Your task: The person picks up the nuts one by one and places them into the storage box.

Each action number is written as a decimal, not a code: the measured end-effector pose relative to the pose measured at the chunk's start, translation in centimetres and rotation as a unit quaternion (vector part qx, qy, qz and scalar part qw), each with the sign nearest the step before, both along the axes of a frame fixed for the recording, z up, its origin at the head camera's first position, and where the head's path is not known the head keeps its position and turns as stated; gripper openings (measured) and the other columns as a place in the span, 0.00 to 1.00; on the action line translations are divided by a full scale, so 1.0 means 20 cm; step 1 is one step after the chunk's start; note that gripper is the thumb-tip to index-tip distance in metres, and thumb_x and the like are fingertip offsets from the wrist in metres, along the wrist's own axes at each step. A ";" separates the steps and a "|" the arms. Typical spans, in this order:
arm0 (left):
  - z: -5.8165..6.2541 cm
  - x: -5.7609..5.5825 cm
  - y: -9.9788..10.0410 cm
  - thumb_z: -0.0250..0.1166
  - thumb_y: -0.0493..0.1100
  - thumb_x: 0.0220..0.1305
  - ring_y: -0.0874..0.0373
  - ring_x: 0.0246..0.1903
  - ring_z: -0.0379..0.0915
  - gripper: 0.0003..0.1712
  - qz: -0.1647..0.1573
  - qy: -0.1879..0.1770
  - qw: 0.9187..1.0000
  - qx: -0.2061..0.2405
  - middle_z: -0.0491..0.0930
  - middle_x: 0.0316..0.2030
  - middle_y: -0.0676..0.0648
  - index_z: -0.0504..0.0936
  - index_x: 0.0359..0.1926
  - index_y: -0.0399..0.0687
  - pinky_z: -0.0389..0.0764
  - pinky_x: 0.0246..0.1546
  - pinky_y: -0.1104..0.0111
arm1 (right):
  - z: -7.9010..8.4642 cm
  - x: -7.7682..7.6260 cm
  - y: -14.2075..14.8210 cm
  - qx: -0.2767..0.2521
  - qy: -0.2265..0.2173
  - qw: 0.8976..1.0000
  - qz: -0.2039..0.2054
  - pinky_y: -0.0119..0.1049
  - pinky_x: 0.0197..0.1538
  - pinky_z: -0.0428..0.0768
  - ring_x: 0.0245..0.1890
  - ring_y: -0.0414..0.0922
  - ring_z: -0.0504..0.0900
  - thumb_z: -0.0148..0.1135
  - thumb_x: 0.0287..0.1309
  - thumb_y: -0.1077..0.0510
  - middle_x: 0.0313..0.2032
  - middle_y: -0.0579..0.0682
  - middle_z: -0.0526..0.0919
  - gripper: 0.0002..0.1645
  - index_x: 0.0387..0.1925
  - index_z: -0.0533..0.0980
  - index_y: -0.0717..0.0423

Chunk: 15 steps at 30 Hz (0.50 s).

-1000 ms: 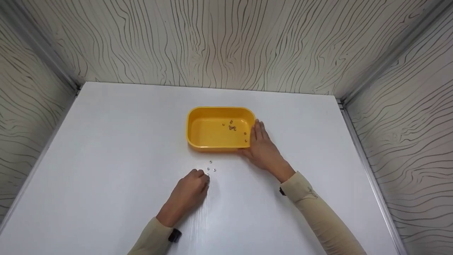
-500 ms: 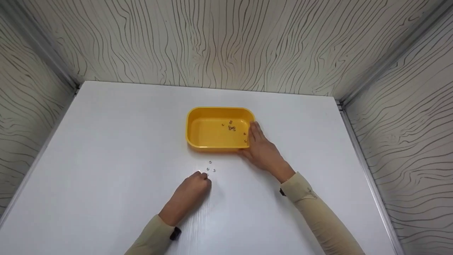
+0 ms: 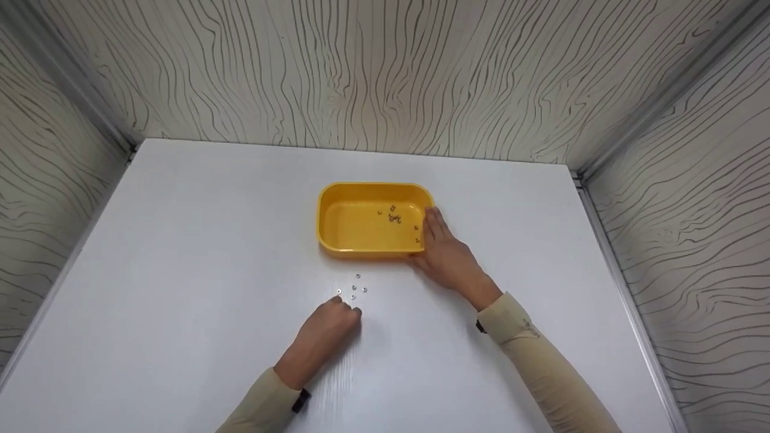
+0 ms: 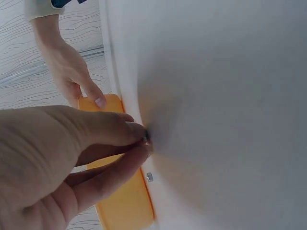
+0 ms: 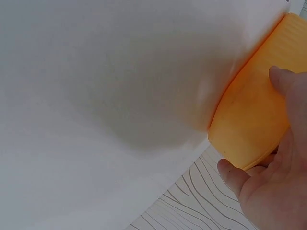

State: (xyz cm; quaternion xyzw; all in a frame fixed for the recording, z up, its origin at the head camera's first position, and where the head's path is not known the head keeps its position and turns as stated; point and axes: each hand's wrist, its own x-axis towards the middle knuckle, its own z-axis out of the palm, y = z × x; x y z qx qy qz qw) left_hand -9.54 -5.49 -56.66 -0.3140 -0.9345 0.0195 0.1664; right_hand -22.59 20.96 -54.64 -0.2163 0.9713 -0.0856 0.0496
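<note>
I had the left hand [image 3: 328, 331] pinching what looked like a small nut [image 4: 146, 136] between thumb and fingertips, low over the white surface [image 3: 210, 240]. Loose nuts [image 3: 354, 287] lay just ahead, and I judged a careless nudge from those fingers could scatter them, or a weak pinch lose the held one. Beyond stood the yellow box [image 3: 367, 249], more nuts [image 3: 394, 219] inside; the right hand [image 3: 448, 255] rested straight-fingered against its end, where overpressing might slide it.

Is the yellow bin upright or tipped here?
Upright: the bin sits with its base on the table, its open top facing up, and several small metal pieces lie on its floor.
</note>
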 end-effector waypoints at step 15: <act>0.00 -0.01 0.00 0.78 0.27 0.47 0.63 0.20 0.78 0.09 -0.012 0.018 0.999 -0.028 0.86 0.19 0.49 0.90 0.24 0.44 0.83 0.25 0.74 | 0.01 0.00 0.00 0.023 -0.011 1.000 -0.009 0.50 0.86 0.54 0.87 0.55 0.37 0.54 0.76 0.35 0.85 0.62 0.36 0.57 0.82 0.41 0.68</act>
